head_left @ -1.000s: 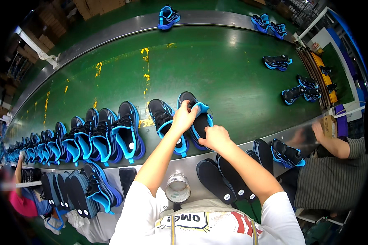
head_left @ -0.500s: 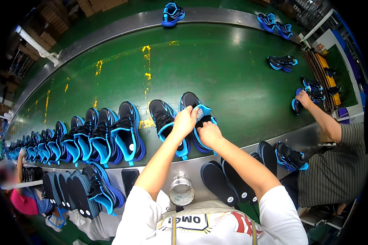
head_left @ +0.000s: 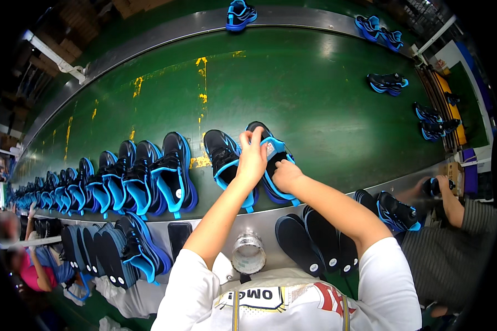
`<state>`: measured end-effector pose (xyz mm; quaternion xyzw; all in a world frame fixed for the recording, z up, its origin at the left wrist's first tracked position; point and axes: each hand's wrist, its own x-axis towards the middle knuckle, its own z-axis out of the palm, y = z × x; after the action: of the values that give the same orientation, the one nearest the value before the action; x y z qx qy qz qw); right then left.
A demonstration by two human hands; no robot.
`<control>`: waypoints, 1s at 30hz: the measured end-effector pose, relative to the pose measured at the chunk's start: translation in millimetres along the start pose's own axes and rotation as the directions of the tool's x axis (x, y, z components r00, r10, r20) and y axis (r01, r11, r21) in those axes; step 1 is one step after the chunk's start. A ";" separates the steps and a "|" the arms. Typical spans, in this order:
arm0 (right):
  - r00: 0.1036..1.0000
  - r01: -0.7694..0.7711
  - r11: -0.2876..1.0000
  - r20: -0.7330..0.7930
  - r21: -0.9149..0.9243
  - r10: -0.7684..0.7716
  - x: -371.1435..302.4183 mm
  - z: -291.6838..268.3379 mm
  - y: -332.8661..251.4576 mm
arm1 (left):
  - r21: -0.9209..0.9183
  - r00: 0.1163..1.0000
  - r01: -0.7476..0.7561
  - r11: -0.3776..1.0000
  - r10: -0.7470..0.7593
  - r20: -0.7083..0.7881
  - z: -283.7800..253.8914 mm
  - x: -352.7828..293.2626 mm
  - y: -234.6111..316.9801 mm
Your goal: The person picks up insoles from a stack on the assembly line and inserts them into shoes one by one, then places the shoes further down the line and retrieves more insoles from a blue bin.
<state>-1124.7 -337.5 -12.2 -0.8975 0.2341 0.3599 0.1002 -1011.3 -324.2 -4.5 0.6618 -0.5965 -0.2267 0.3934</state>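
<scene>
A black sneaker with bright blue lining [head_left: 276, 147] sits on the green belt in front of me, toe pointing away. My left hand [head_left: 252, 158] is closed on its upper around the tongue, fingers reaching toward the toe. My right hand [head_left: 286, 176] is curled at the shoe's opening with its fingertips inside, so what they hold or press is hidden. Just left of it, apart from my hands, stands a second black-and-blue sneaker [head_left: 221, 150].
A long row of similar sneakers [head_left: 175, 149] runs left along the belt [head_left: 315, 83]. On the metal ledge lie black insoles [head_left: 295, 243], a phone [head_left: 179, 236], a tape roll [head_left: 248, 255] and a sneaker [head_left: 395, 211]. A co-worker's hand [head_left: 443, 185] holds a dark shoe at right.
My left hand has shifted forward along the shoe toward its toe. My right hand stays at the opening. The co-worker's hand has left the shoes on the belt and drawn back to the near edge.
</scene>
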 end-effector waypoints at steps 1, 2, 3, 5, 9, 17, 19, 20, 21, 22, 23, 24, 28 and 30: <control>1.000 0.031 0.999 -0.008 0.035 -0.030 -8.7 -2.3 3.2 | 0.015 0.997 0.037 0.999 -0.038 0.067 0.0 0.4 3.8; 0.998 0.056 0.986 -0.028 0.156 -0.052 -14.7 -3.5 3.8 | 0.082 0.998 -0.045 0.996 0.040 0.057 2.0 -0.8 -3.6; 0.998 0.066 0.971 0.005 0.228 -0.069 -22.5 -8.4 3.6 | 0.077 0.994 -0.058 0.995 0.050 0.101 1.3 -0.4 -6.8; 0.992 0.070 0.924 0.070 0.377 -0.104 -39.8 -16.6 2.4 | 0.064 0.977 -0.087 0.994 0.073 0.199 -0.7 0.5 -10.2; 0.997 -0.009 0.927 -0.069 0.376 0.037 -36.7 2.1 -16.3 | 0.178 0.951 -0.140 0.974 0.083 0.297 4.0 2.6 -4.8; 0.393 0.223 0.825 -0.823 0.519 0.411 -84.3 62.3 -42.6 | 0.141 0.963 -0.192 0.971 0.158 0.220 -2.4 -5.8 -2.9; 0.372 0.207 0.766 -0.774 0.608 0.513 -91.6 92.1 -59.1 | 0.193 0.951 -0.290 0.937 0.260 0.166 -4.5 -15.4 4.7; 0.366 0.219 0.740 -0.757 0.636 0.542 -93.4 98.8 -67.2 | 0.209 0.933 -0.351 0.913 0.323 0.157 -11.4 -22.8 11.8; 0.370 0.218 0.724 -0.742 0.654 0.559 -94.9 107.2 -73.7 | 0.219 0.910 -0.412 0.884 0.387 0.151 -14.7 -30.1 16.4; 0.393 0.217 0.723 -0.737 0.655 0.550 -98.4 114.6 -78.4 | 0.256 0.873 -0.486 0.836 0.477 0.101 -14.3 -37.0 16.9; 0.413 0.221 0.723 -0.734 0.655 0.539 -101.0 119.2 -82.4 | 0.275 0.831 -0.549 0.789 0.552 0.073 -19.1 -41.0 21.3; 0.442 0.225 0.722 -0.728 0.655 0.523 -101.2 122.7 -84.8 | 0.288 0.805 -0.581 0.762 0.591 0.060 -22.3 -40.4 21.9; 0.500 0.203 0.705 -0.691 0.680 0.523 -102.5 116.9 -88.8 | 0.244 0.882 -0.454 0.857 0.471 -0.013 -32.8 -21.8 28.6; 0.479 0.177 0.703 -0.684 0.689 0.550 -101.6 110.2 -83.3 | 0.127 0.957 -0.272 0.954 0.283 -0.071 -31.9 -12.7 37.7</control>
<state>-1213.9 -191.2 -20.3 -0.8123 0.4711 -0.2389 0.2475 -1012.1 -303.1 42.0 0.6026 -0.6779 -0.1046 0.4080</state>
